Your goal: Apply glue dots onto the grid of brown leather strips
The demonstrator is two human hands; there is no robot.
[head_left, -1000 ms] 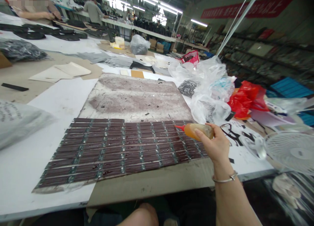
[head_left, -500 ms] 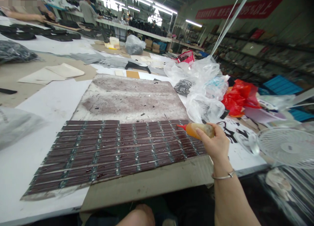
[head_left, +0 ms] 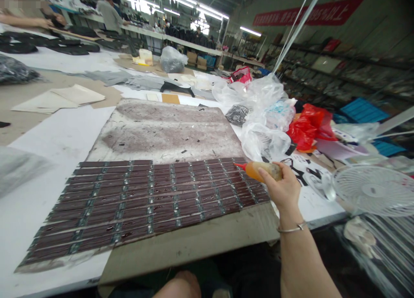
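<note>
My right hand (head_left: 286, 188) is wrapped round a squeeze bottle (head_left: 260, 170) of amber liquid, held on its side. The bottle's red nozzle (head_left: 239, 165) points left, at the upper right part of the rows of dark brown strips (head_left: 161, 199); whether it touches them I cannot tell. These strips lie side by side in a grid, with greenish bands between the columns and wet, shiny spots on some. Under them is a stained board (head_left: 168, 130), bare in its far half and dotted with small dark scraps. My left hand is out of the picture.
Clear plastic bags (head_left: 265, 138) and a red bag (head_left: 310, 125) lie right of the board. A white fan (head_left: 371, 190) stands at the right edge. Cream sheets (head_left: 61, 97) lie at left. Another person's arm (head_left: 26, 21) shows at far left, near dark pieces.
The view has shifted slightly, so most of the scene sits a little further left. The bottle's nozzle has moved slightly right over the strips, still in my right hand's grip.
</note>
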